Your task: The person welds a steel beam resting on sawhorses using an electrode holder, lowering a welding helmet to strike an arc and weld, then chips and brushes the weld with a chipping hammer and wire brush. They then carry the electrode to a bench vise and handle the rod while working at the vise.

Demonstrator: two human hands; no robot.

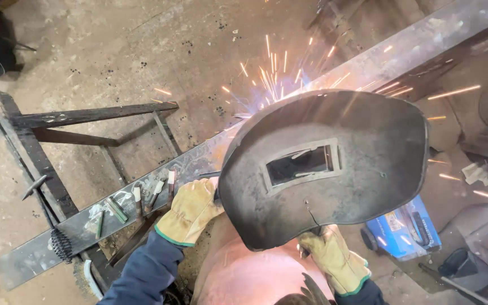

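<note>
Dark welding shield [334, 169], blue box [405, 229] beneath.

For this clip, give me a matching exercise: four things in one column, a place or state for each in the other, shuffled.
Things:
1. dark hand-held welding shield
2. left hand in a yellow leather glove
3. blue box-shaped machine
4. short used welding rods

Places or states:
A. on the floor at lower right
B. lying on the long grey steel beam
C. by the shield's left edge
D. raised, with orange sparks flying behind it

Pairs: 1-D, 2-C, 3-A, 4-B
</note>
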